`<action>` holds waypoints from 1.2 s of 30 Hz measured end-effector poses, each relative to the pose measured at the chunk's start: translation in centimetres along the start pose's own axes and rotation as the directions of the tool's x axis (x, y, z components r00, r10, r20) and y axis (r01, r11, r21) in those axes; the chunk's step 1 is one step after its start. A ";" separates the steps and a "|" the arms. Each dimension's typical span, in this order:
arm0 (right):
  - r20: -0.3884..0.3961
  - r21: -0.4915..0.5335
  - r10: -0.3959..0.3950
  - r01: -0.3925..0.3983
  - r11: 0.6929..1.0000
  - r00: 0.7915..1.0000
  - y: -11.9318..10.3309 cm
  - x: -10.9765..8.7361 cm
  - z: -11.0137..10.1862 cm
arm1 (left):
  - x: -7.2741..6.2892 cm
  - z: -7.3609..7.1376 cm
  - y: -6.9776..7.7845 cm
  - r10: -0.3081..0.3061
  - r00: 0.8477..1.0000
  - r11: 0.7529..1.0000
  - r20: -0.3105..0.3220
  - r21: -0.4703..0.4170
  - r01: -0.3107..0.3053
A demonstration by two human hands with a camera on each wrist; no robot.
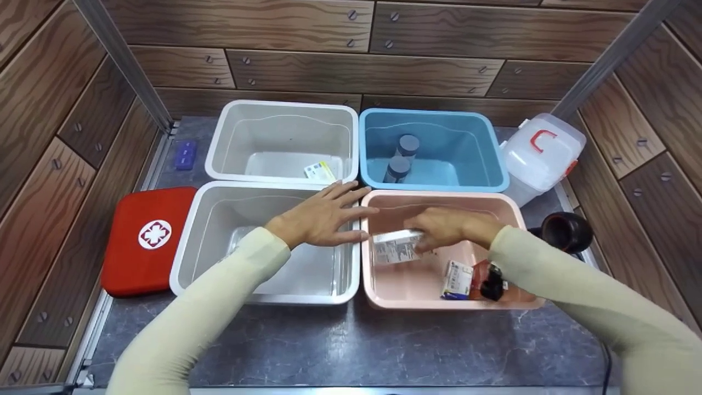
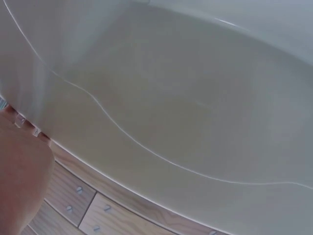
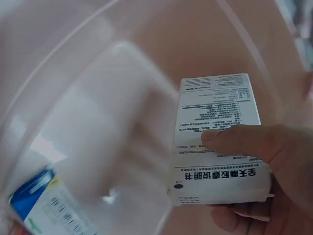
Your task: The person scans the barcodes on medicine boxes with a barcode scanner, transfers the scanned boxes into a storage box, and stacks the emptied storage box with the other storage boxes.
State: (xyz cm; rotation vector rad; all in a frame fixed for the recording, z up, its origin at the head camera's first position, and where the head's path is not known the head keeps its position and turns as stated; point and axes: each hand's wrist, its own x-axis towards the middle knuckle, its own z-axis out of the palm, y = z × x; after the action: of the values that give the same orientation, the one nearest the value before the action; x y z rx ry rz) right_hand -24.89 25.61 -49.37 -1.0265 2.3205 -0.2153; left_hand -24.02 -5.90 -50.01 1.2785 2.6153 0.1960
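Note:
My right hand [image 1: 441, 227] pinches a white medicine box [image 3: 217, 117] printed with small black text inside the pink bin [image 1: 444, 303]. In the right wrist view the thumb lies on the box's printed face, with other fingers beneath. My left hand [image 1: 329, 215] is spread with straight fingers over the rims where the bins meet; whether it touches them I cannot tell. A second medicine box [image 1: 457, 280], white and blue, lies in the pink bin. Beside it is an orange-red item with a black part [image 1: 492, 283], partly covered by my right sleeve.
The front grey bin [image 1: 269, 299] stands left, and the rear grey bin [image 1: 282, 104] holds a small box [image 1: 319, 171]. Two dark-lidded bottles stand in the blue bin [image 1: 433, 114]. Around them are a red first-aid case [image 1: 137, 258], purple pillbox [image 1: 186, 154], clear lidded container [image 1: 543, 148] and black cup-shaped object [image 1: 567, 231].

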 end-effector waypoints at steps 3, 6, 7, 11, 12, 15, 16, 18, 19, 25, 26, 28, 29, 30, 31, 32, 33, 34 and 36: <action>-0.143 0.031 -0.026 0.030 0.999 0.989 -0.7 -1.6 -1.0 | 0.0 0.0 0.1 -0.002 1.000 1.000 0.001 -0.003 0.002; -0.283 0.062 -0.016 0.035 0.997 0.959 -1.0 -3.5 -1.6 | 0.0 0.0 0.1 -0.009 1.000 1.000 0.005 0.003 0.009; -0.325 0.078 -0.001 0.028 0.997 0.946 -0.9 -4.1 -1.6 | 0.0 0.0 0.1 -0.010 1.000 1.000 0.006 0.005 0.010; -0.447 0.124 0.078 -0.025 0.992 0.891 -0.7 -6.8 -1.6 | 0.0 0.0 0.0 -0.017 1.000 1.000 -0.003 0.003 0.017; -0.468 0.133 0.099 -0.041 0.990 0.878 -0.5 -7.5 -1.6 | 0.0 0.0 0.0 -0.019 1.000 1.000 -0.005 0.000 0.019; -0.520 0.189 0.145 -0.053 0.981 0.842 0.1 -9.4 -1.2 | -0.1 0.0 0.1 -0.023 1.000 1.000 -0.005 -0.005 0.023; -0.538 0.219 0.161 -0.047 0.975 0.827 0.4 -10.0 -1.0 | -0.1 0.1 0.1 -0.023 1.000 1.000 -0.004 -0.005 0.023; -0.589 0.271 0.195 -0.036 0.962 0.784 0.8 -11.3 -0.7 | -0.1 0.2 0.1 -0.019 1.000 1.000 -0.011 -0.012 0.019; -0.619 0.302 0.213 -0.022 0.953 0.756 1.1 -12.0 -0.5 | -0.1 0.2 0.1 -0.016 1.000 1.000 -0.014 -0.012 0.016; -0.738 0.491 0.409 0.012 0.871 0.537 3.6 -16.1 0.7 | -0.1 0.1 0.0 -0.013 1.000 1.000 -0.026 -0.013 0.012; -0.739 0.533 0.451 0.026 0.846 0.500 4.2 -16.7 1.1 | -0.1 0.1 0.0 -0.015 1.000 1.000 -0.027 -0.012 0.015; -0.734 0.610 0.520 0.090 0.787 0.436 5.4 -17.5 2.0 | -0.2 0.1 0.0 -0.016 1.000 1.000 -0.027 -0.012 0.016; -0.728 0.640 0.551 0.116 0.759 0.408 6.0 -17.8 2.6 | -0.3 0.1 0.0 -0.015 1.000 1.000 -0.026 -0.016 0.015; -0.715 0.674 0.584 0.154 0.723 0.385 6.4 -18.2 3.2 | -0.3 0.1 0.0 -0.015 1.000 1.000 -0.025 -0.020 0.015; -0.698 0.705 0.617 0.196 0.682 0.364 6.8 -18.5 3.9 | -0.3 0.1 0.1 -0.016 1.000 1.000 -0.022 -0.023 0.015; -0.678 0.731 0.650 0.229 0.642 0.343 7.2 -18.8 4.5 | -0.3 0.1 0.1 -0.015 1.000 1.000 -0.018 -0.024 0.015; -0.655 0.755 0.681 0.266 0.599 0.327 7.4 -19.1 5.2 | -0.2 0.1 0.2 -0.015 1.000 1.000 -0.016 -0.027 0.015; -0.628 0.777 0.714 0.296 0.555 0.310 7.6 -19.4 5.8 | -0.2 0.1 0.2 -0.016 1.000 0.999 -0.016 -0.029 0.015; -0.557 0.814 0.778 0.379 0.440 0.292 8.0 -19.7 6.9 | -0.1 0.1 0.2 -0.018 1.000 1.000 -0.011 -0.025 0.018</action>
State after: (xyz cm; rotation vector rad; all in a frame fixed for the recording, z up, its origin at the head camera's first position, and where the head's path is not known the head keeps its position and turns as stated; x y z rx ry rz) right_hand -15.46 45.88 -49.08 0.3109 2.4798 -2.2449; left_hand -23.72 -5.84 -50.08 1.2487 2.6249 0.2322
